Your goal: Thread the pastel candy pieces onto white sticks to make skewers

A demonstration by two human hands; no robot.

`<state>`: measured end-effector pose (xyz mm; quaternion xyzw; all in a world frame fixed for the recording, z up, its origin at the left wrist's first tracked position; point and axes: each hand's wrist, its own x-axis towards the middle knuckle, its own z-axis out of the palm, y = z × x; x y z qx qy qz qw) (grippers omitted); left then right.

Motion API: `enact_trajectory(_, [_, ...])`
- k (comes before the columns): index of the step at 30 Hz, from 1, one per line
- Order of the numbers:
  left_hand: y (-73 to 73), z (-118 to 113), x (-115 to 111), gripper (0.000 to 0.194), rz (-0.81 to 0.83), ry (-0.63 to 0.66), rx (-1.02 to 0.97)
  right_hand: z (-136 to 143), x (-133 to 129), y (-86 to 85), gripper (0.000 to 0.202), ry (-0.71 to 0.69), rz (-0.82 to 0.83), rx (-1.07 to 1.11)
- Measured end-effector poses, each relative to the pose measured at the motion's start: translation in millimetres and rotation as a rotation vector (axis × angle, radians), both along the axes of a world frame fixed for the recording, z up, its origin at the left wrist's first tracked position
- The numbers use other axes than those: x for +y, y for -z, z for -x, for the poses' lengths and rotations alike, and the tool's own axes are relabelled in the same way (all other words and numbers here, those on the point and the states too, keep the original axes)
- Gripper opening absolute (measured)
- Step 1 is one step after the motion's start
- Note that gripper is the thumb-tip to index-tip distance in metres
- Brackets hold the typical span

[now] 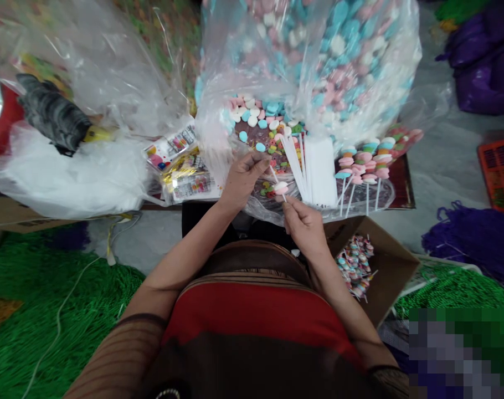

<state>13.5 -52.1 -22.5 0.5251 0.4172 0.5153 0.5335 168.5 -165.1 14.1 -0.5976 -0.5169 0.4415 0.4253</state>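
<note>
A thin white lollipop stick (274, 173) runs between my two hands, with a pink-and-white candy (281, 188) threaded on it. My left hand (247, 176) is closed in a pinch at the stick's upper end; whether a small candy is also between those fingertips I cannot tell. Lower down, my right hand (303, 221) grips the stick just below the candy. Loose pink, white and blue candies (253, 117) and small ring gummies (279, 158) lie beyond my hands. Right of them is a pile of bare white sticks (320, 172).
Finished candy skewers (364, 160) lie at the table's right end. Below them stands a cardboard box (391, 266) with wrapped skewers. Big clear bags of candy (351, 61) fill the back. Printed packets (189, 185) and a white plastic bag (77, 177) are on the left.
</note>
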Motion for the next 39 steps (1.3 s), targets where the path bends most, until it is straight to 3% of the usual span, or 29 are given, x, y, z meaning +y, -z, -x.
enact_trajectory(7, [-3.8, 11.0, -18.2, 0.028, -0.445, 0.003, 0.558, -6.0, -13.5, -1.2, 0.041, -0.044, 0.12, 0.04])
enact_trajectory(11, [1.2, 9.7, -31.8, 0.029, -0.558, 0.054, 0.813, -10.1, -23.0, 3.1, 0.042, -0.051, 0.169, 0.031])
enact_trajectory(15, [1.5, 7.6, -37.9, 0.03, -0.503, 0.11, 0.717, -9.5, -21.0, 3.9, 0.043, -0.033, 0.156, 0.038])
enact_trajectory(19, [-7.9, 9.8, -34.2, 0.04, -0.323, 0.036, 0.523, -5.3, -15.5, 5.0, 0.045, -0.017, 0.152, 0.129])
enact_trajectory(27, [-15.1, 6.8, -33.2, 0.028, -0.453, 0.155, 0.72, -2.1, -12.2, 14.4, 0.048, 0.035, 0.136, 0.28])
enact_trajectory(30, [-18.3, 8.7, -16.6, 0.029, -0.432, 0.101, 0.836, -5.9, -8.9, 12.6, 0.046, 0.092, 0.113, 0.364])
enact_trajectory(35, [-18.8, 4.4, 36.0, 0.023, -0.338, 0.073, 1.209, -7.8, -6.8, 11.0, 0.045, 0.154, 0.082, 0.41])
enact_trajectory(39, [-6.3, -2.9, 63.9, 0.016, -0.345, 0.081, 1.189, -8.1, -10.4, 12.4, 0.044, 0.14, 0.083, 0.384])
